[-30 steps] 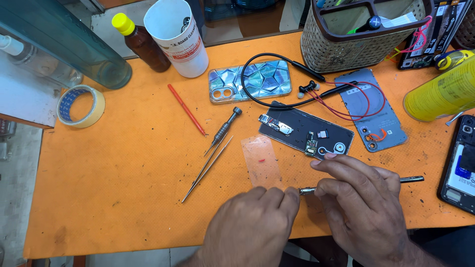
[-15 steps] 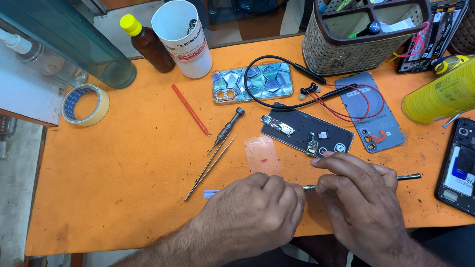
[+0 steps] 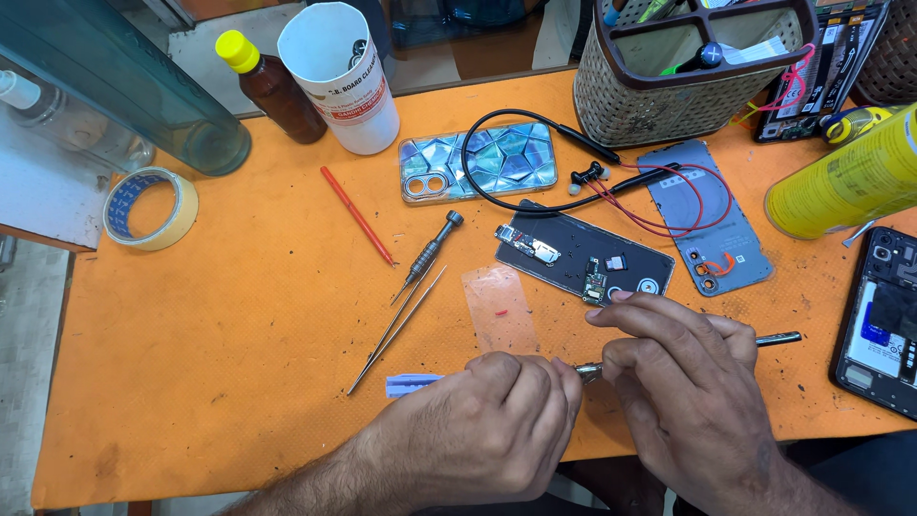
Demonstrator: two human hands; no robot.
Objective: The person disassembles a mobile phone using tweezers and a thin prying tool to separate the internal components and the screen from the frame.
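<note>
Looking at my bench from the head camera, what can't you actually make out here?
- What the left hand covers: hidden under its fingers.
- The metal tool: its middle is hidden by the right hand.
- The opened phone: cut off by the right edge.
- Basket contents: cropped by the top edge.

- An orange work mat (image 3: 239, 315) covers the tabletop and fills most of the frame (scuffed and dotted with small dark marks).
- At the left edge of the frame, a strip of pale grey floor (image 3: 29, 382) shows beside the table.
- In the upper left, a white surface (image 3: 48, 186) lies beyond the mat's edge.
- Along the top of the frame, a dark gap sits behind the table.
- The light is even and bright, with soft shadows.
</note>
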